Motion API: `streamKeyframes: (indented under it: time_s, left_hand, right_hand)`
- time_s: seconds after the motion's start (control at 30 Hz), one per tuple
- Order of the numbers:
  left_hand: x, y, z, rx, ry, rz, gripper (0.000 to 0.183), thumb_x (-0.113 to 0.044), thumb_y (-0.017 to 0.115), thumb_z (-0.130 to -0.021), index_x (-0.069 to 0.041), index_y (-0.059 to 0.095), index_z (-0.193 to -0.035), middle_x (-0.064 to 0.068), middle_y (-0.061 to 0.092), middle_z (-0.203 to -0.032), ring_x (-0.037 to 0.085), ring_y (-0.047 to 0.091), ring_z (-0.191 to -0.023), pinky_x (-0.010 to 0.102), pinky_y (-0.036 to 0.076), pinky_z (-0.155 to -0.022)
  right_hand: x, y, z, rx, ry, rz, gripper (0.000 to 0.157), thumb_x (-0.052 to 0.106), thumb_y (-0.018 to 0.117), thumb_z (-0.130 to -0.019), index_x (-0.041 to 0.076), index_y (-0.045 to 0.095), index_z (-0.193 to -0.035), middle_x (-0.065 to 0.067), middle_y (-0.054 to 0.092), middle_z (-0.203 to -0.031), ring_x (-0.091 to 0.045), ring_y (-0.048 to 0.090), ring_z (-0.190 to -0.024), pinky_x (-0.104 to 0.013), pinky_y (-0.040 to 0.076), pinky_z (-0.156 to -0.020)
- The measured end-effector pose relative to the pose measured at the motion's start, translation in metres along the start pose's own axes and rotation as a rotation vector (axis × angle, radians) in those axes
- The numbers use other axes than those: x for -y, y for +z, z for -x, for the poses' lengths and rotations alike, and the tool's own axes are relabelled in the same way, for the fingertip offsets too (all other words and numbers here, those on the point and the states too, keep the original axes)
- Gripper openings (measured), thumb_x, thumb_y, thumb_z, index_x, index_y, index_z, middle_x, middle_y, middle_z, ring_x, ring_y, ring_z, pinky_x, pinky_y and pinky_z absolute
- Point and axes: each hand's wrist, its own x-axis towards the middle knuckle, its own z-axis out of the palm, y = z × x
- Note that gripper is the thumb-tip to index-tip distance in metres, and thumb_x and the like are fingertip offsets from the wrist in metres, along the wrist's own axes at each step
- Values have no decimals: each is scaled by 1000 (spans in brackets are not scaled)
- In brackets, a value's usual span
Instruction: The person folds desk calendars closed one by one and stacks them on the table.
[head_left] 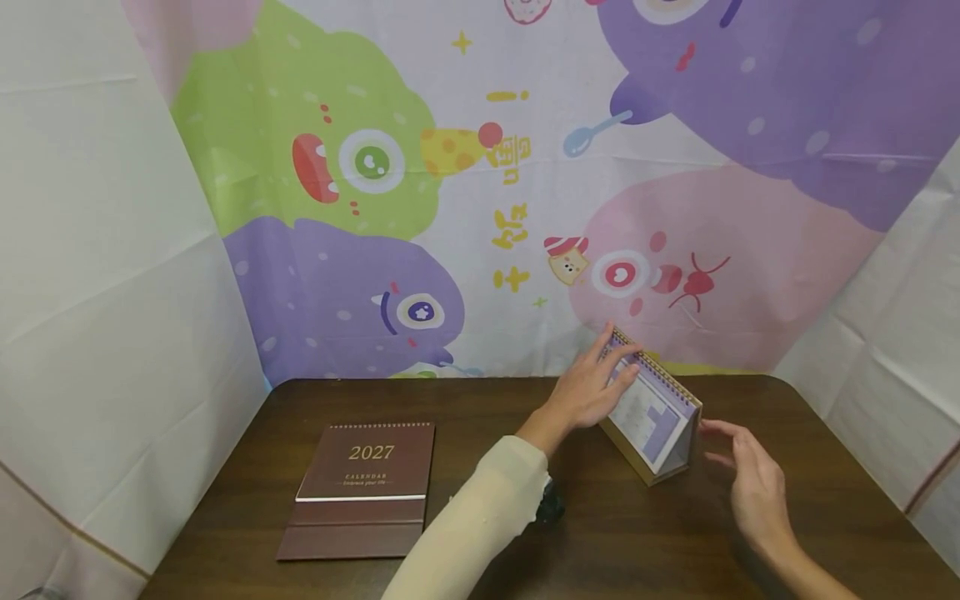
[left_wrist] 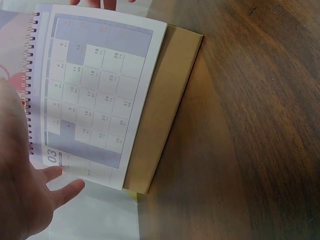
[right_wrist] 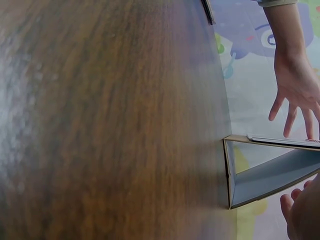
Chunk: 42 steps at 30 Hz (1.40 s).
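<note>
A purple-and-white desk calendar (head_left: 643, 410) stands as a tent at the table's right, its gold spiral binding on top. The left wrist view shows its page (left_wrist: 95, 95) marked 03 and its tan cardboard base (left_wrist: 165, 107). My left hand (head_left: 588, 390) reaches over the page side, fingers spread and fairly straight near the binding; whether they touch it is unclear. Beside the calendar's right end is my right hand (head_left: 759, 492), fingers loosely extended toward the back panel. From the right wrist, the hollow triangular end (right_wrist: 230, 175) lies between both hands.
A brown 2027 calendar (head_left: 367, 492) lies on the dark wooden table (head_left: 240, 500) at the left. Some small dark object (head_left: 551, 504) is partly hidden behind the left sleeve. A cartoon-printed cloth (head_left: 480, 333) hangs behind the table, with white cloth at both sides.
</note>
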Motion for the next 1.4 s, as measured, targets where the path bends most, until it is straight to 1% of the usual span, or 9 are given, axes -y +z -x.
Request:
streamKeyframes:
  time_s: [0.3, 0.57, 0.8, 0.9, 1.07, 1.4]
  left_hand:
    - [1, 2, 0, -5, -1, 3, 58, -62, 26, -119, -43, 43, -172, -1, 5, -194, 43, 39, -171, 67, 44, -131]
    - [1, 1, 1, 2, 1, 13, 59, -61, 26, -120, -41, 43, -172, 0, 6, -194, 43, 40, -170, 67, 45, -130]
    - [1, 1, 1, 3, 0, 8, 59, -61, 27, -120, -41, 43, -172, 0, 6, -194, 42, 41, -170, 66, 47, -129]
    - [0, 0, 2, 5, -1, 13, 59, -62, 26, -120, -41, 43, -173, 0, 5, -194, 43, 40, -170, 67, 46, -129]
    - [1, 0, 2, 6, 3, 20, 60, -62, 24, -120, -39, 43, -173, 1, 6, -194, 45, 40, -170, 68, 45, -129]
    - [1, 0, 1, 19, -5, 21, 60, -62, 23, -120, -41, 41, -173, 0, 4, -194, 42, 36, -172, 68, 43, -131]
  right_hand:
    - [0, 1, 0, -3, 12, 3, 52, 16, 27, -125, -15, 69, -131, 27, 73, -123, 13, 71, -116, -8, 59, -92]
    - [0, 2, 1, 2, 21, 5, 52, 17, 28, -125, -15, 68, -130, 27, 72, -123, 13, 72, -113, -7, 59, -92]
    - [1, 2, 0, -9, 18, -27, 51, 15, 29, -124, -17, 67, -130, 18, 76, -122, 10, 72, -115, -9, 60, -92]
    - [1, 3, -1, -11, 16, -43, 50, 15, 29, -124, -19, 66, -129, 17, 76, -122, 8, 72, -116, -9, 60, -92]
    - [0, 3, -1, -11, 11, -54, 50, 14, 29, -124, -20, 66, -129, 16, 76, -122, 8, 72, -116, -9, 60, -92]
    - [1, 3, -1, -8, -4, -61, 50, 12, 29, -124, -21, 66, -129, 17, 77, -122, 7, 73, -117, -9, 60, -93]
